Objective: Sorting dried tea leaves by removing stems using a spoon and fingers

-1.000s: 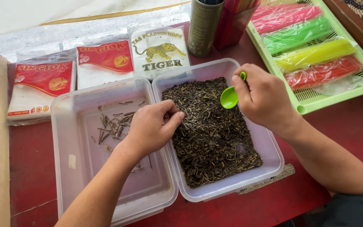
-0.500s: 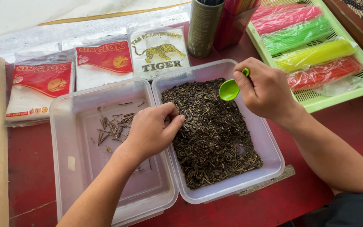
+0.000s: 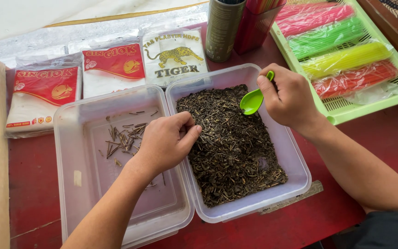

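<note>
Since the earlier frames, right hand (image 3: pixel 287 97) had drifted slightly toward the far right corner of the clear tub (image 3: pixel 295 159) of dark dried leaves (image 3: pixel 231 143), fingers clamped on the handle of a small green spoon (image 3: pixel 253 100) whose bowl hung just above the leaves, while left hand (image 3: pixel 166 142) barely moved. Left hand sat over the shared edge of the two tubs, fingers curled together with tips touching the leaves; pinching anything, cannot tell. Left clear tub (image 3: pixel 77 143) held a few loose stems (image 3: pixel 123 138); printed bag packs (image 3: pixel 111 64) lay far left, green tray (image 3: pixel 346 110) with coloured straw bundles (image 3: pixel 342 57) far right, all on red table (image 3: pixel 383 133).
</note>
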